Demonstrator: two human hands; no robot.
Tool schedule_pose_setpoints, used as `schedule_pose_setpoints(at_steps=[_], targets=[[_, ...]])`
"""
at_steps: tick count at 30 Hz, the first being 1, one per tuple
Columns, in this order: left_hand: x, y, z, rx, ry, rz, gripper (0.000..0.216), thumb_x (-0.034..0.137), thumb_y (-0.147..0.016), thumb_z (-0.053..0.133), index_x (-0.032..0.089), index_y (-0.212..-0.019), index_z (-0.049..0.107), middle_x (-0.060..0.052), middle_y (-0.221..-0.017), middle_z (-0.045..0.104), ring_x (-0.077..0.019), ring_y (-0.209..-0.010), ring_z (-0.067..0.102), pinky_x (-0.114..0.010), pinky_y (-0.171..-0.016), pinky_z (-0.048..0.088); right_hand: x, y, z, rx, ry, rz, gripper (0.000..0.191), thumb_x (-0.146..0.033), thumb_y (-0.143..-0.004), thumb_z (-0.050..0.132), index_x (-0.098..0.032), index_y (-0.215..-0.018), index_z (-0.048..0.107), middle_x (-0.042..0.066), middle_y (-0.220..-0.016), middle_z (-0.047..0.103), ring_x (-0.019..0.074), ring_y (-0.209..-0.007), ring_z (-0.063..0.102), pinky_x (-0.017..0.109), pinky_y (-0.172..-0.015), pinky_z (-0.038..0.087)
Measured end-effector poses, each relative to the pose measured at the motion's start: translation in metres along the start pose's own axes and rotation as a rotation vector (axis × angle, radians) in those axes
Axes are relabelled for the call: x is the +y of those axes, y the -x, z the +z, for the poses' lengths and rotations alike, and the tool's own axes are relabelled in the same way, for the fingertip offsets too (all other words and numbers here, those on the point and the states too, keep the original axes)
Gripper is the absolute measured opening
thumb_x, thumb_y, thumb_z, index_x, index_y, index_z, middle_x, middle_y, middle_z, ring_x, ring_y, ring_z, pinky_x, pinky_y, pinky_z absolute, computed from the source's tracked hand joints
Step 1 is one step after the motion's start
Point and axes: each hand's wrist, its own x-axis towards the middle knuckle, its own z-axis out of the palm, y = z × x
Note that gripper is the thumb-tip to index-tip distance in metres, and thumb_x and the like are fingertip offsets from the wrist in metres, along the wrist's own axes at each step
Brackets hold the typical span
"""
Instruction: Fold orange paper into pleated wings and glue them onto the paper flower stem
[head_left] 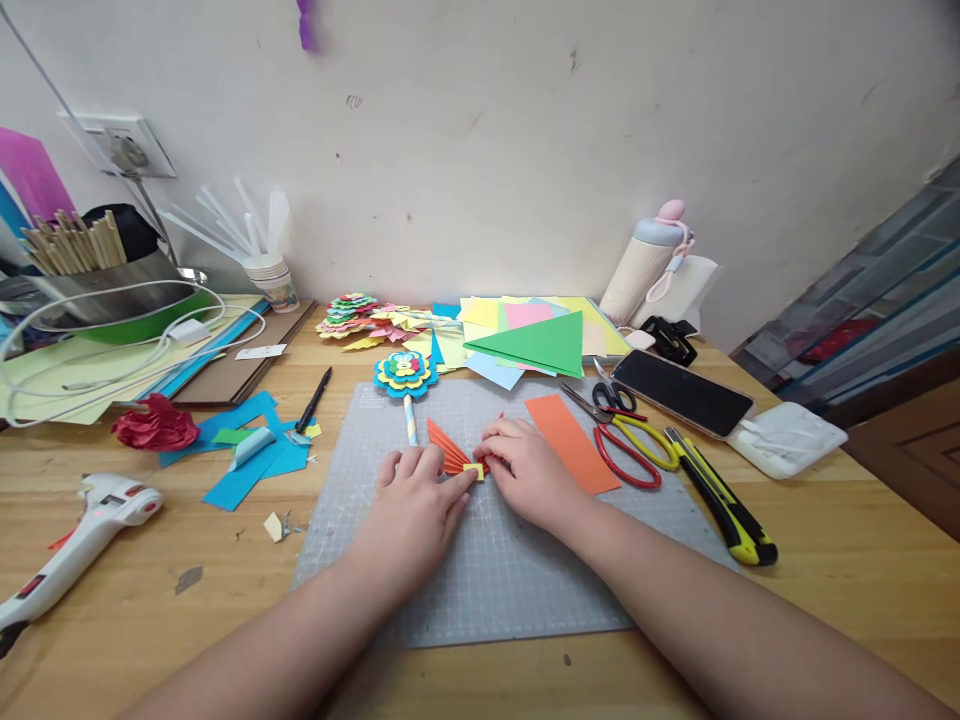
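Note:
An orange pleated paper bow (444,447) lies on the grey cutting mat (525,590), with a small yellow paper strip (473,470) across its middle. My left hand (416,495) is closed over the lower left of the bow, its index fingertip pressing on the yellow strip. From the other side, my right hand (525,465) pinches the bow close to the strip and hides most of its right wing. Just behind stands out a blue and yellow layered paper flower (406,373) on a striped stem. An orange paper sheet (570,440) lies right of my right hand.
Scissors (634,450), a box cutter (724,500) and a phone (682,390) lie at the right. Coloured paper sheets (536,340) are stacked at the back. On the left are blue scraps (255,465), a pen (315,395) and a glue gun (82,540).

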Motion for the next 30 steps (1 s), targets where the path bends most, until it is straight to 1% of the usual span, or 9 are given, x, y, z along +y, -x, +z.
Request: schedule_pose_setpoints(at_steps=[5, 7, 10, 13, 16, 20, 25, 27, 30], targets=[[-0.008, -0.002, -0.003, 0.038, 0.123, -0.041, 0.03, 0.031, -0.093, 0.04, 0.035, -0.114, 0.061, -0.003, -0.092, 0.053, -0.0215, -0.089, 0.046, -0.041, -0.082, 0.034, -0.007, 0.001, -0.006, 0.039, 0.016, -0.026, 0.021, -0.009, -0.086, 0.048, -0.02, -0.089, 0.066, 0.004, -0.091, 0.062, 0.0186, -0.087, 0.051, 0.033, -0.076, 0.037], [-0.014, -0.003, -0.004, 0.091, 0.178, -0.088, 0.029, 0.03, -0.093, 0.04, 0.032, -0.109, 0.063, -0.003, -0.092, 0.054, -0.0206, -0.089, 0.047, -0.04, -0.082, 0.033, -0.015, 0.003, -0.013, 0.039, 0.074, -0.062, 0.019, -0.016, -0.088, 0.048, -0.019, -0.084, 0.066, 0.005, -0.088, 0.062, 0.0191, -0.085, 0.05, 0.034, -0.075, 0.035], [-0.022, -0.006, -0.003, 0.158, 0.205, -0.174, 0.022, 0.027, -0.09, 0.044, 0.027, -0.096, 0.066, -0.003, -0.09, 0.056, -0.0208, -0.09, 0.049, -0.04, -0.083, 0.032, -0.028, 0.007, -0.021, 0.002, 0.187, -0.102, 0.028, -0.022, -0.091, 0.043, -0.018, -0.074, 0.065, 0.004, -0.076, 0.061, 0.0191, -0.078, 0.048, 0.035, -0.071, 0.032], [-0.027, -0.008, 0.003, 0.161, 0.198, -0.204, 0.017, 0.026, -0.086, 0.05, 0.026, -0.091, 0.066, -0.003, -0.089, 0.056, -0.0217, -0.091, 0.05, -0.041, -0.083, 0.033, -0.034, 0.012, -0.021, -0.033, 0.274, -0.119, 0.028, -0.021, -0.09, 0.042, -0.019, -0.084, 0.069, 0.004, -0.074, 0.061, 0.0196, -0.077, 0.046, 0.036, -0.07, 0.03], [-0.028, -0.009, 0.008, 0.157, 0.177, -0.152, 0.023, 0.025, -0.085, 0.051, 0.032, -0.101, 0.066, -0.003, -0.097, 0.055, -0.0226, -0.096, 0.048, -0.042, -0.085, 0.034, -0.035, 0.015, -0.017, -0.06, 0.33, -0.131, 0.028, -0.022, -0.089, 0.044, -0.02, -0.102, 0.069, 0.005, -0.078, 0.062, 0.0205, -0.079, 0.047, 0.036, -0.071, 0.03], [-0.029, -0.008, 0.015, 0.134, 0.111, -0.076, 0.032, 0.027, -0.087, 0.049, 0.041, -0.113, 0.061, -0.003, -0.12, 0.051, -0.0261, -0.11, 0.044, -0.046, -0.093, 0.031, -0.039, 0.018, -0.014, -0.084, 0.377, -0.123, 0.03, -0.024, -0.091, 0.043, -0.02, -0.11, 0.065, 0.005, -0.083, 0.063, 0.0207, -0.082, 0.049, 0.036, -0.072, 0.03], [-0.029, -0.007, 0.022, 0.076, 0.057, -0.049, 0.039, 0.028, -0.089, 0.046, 0.038, -0.126, 0.051, -0.003, -0.142, 0.039, -0.0308, -0.13, 0.03, -0.056, -0.104, 0.018, -0.049, 0.025, -0.012, -0.136, 0.465, -0.08, 0.035, -0.026, -0.092, 0.042, -0.018, -0.121, 0.059, 0.006, -0.088, 0.064, 0.0226, -0.084, 0.052, 0.038, -0.074, 0.031], [-0.028, -0.008, 0.023, 0.077, 0.076, -0.049, 0.038, 0.027, -0.089, 0.045, 0.038, -0.126, 0.051, -0.001, -0.143, 0.04, -0.0293, -0.133, 0.028, -0.056, -0.106, 0.016, -0.053, 0.029, -0.01, -0.146, 0.502, -0.064, 0.037, -0.027, -0.091, 0.043, -0.015, -0.123, 0.056, 0.008, -0.096, 0.064, 0.024, -0.087, 0.052, 0.039, -0.074, 0.031], [-0.028, -0.01, 0.021, 0.112, 0.108, -0.061, 0.032, 0.025, -0.087, 0.047, 0.037, -0.115, 0.059, 0.001, -0.138, 0.046, -0.0269, -0.131, 0.032, -0.055, -0.106, 0.016, -0.056, 0.035, -0.005, -0.128, 0.529, -0.101, 0.039, -0.026, -0.09, 0.044, -0.011, -0.124, 0.054, 0.011, -0.115, 0.061, 0.0262, -0.1, 0.051, 0.042, -0.08, 0.032]])
